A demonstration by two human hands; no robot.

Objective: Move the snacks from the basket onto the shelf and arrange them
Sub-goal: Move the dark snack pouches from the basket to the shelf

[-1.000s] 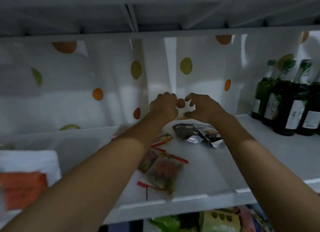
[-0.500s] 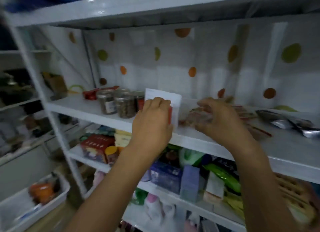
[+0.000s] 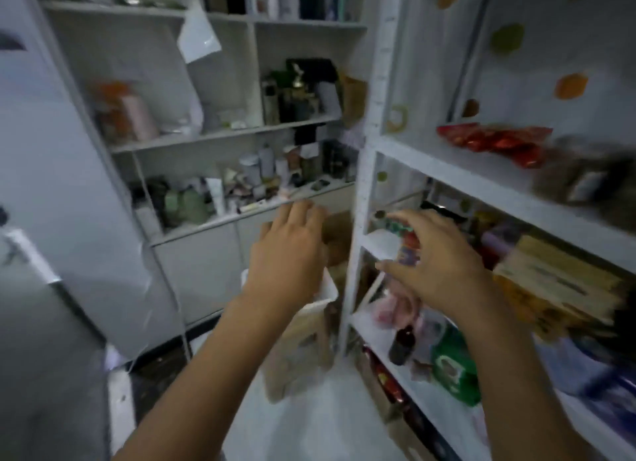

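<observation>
In the head view both hands are empty, fingers spread apart. The left hand (image 3: 292, 250) hangs over a white rim (image 3: 327, 290), which is likely the basket, though its contents are hidden. The right hand (image 3: 437, 264) hovers before the crowded lower shelves, near the white upright (image 3: 358, 240). Red snack packets (image 3: 495, 142) lie on the shelf (image 3: 457, 175) up to the right, beside a blurred jar (image 3: 592, 182). The frame is smeared, so a blind reach downward could clip the upright or sweep the dark bottle (image 3: 401, 345) off its ledge. A hasty grab into the basket might also crush soft packets.
</observation>
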